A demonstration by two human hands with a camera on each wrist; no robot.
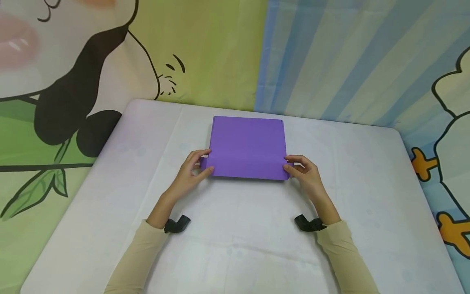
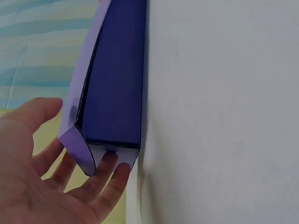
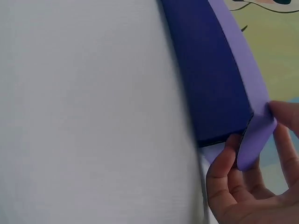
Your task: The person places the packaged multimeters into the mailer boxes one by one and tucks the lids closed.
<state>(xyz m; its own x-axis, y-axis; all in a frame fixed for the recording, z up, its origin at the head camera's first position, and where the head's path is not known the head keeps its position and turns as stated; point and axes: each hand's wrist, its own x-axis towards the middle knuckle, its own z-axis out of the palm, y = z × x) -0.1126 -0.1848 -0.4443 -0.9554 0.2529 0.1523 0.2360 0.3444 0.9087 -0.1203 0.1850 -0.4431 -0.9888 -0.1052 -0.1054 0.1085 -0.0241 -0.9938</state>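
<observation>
Head view: a purple cardboard box (image 1: 247,143) lies flat at the centre of the frame on a white table (image 1: 367,196), against cartoon-printed backdrop cloth (image 1: 205,49). The left hand (image 1: 192,169) and right hand (image 1: 306,173) meet its near corners, each pinching a small side flap with thumb and fingertips while the front panel stands half raised between them. Black wrist mounts (image 1: 177,224) sit at the cuffs of beige sleeves (image 1: 136,257).

Left wrist view: the box (image 2: 114,84) runs up the middle of the frame; its rounded corner flap (image 2: 79,147) curls outward, the fingers (image 2: 105,177) of the left hand (image 2: 46,186) curled beneath it, and the thumb spread at centre left.

Right wrist view: the box (image 3: 210,79) slants from top centre to lower right; the right hand (image 3: 252,191) grips the curved end flap (image 3: 254,140) between thumb and fingers at the lower right.

By its look the box is light, thin card: stiff across its panels, springy at the creases, easily dented, so the corner flaps and folded edges seem the sound places to hold. Nothing can be seen inside the dark gap under the lid; whether it holds anything cannot be told.
</observation>
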